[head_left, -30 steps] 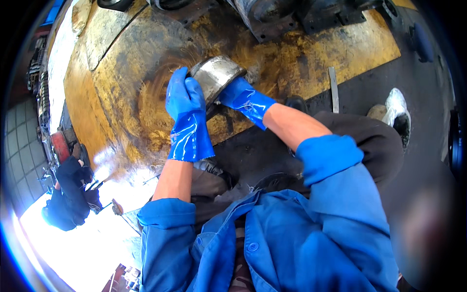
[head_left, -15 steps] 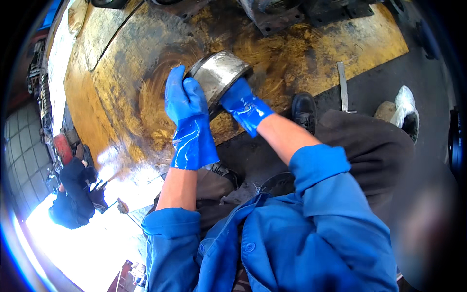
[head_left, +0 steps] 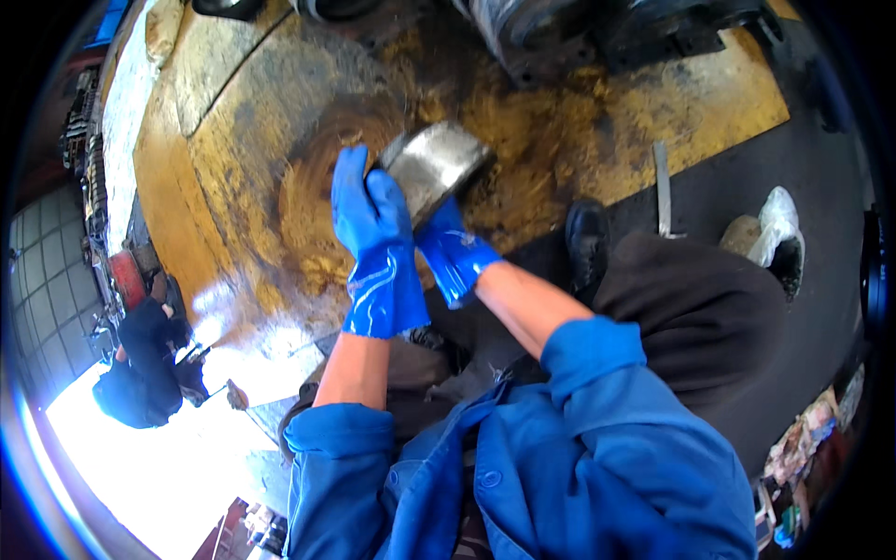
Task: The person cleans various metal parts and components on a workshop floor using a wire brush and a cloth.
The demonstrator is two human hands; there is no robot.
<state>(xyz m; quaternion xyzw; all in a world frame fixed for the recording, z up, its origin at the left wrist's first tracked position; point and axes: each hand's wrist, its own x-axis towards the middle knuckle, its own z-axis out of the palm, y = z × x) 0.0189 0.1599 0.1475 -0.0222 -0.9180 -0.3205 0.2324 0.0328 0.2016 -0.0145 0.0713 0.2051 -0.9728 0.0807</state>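
A thick steel ring (head_left: 437, 166), bright on its outer band and dark along its rims, is tilted between my two gloved hands above the stained board. My left hand (head_left: 375, 213), in a blue rubber glove, presses against the ring's left side, its fingers extended upward. From the lower right, my right hand (head_left: 452, 250), gloved the same way, supports the ring. The ring hides the right fingers, and its opening faces away from view.
The yellow-brown worn board (head_left: 308, 112) carries dark machine housings (head_left: 551, 47) along its far edge. A flat metal bar (head_left: 663, 187) and a white-covered shoe (head_left: 778, 229) are at right. At left a person (head_left: 145, 364) works beside a glaring white light.
The ring and both hands have shifted slightly down in the picture and to the right, as has the board. Both hands stay on the ring.
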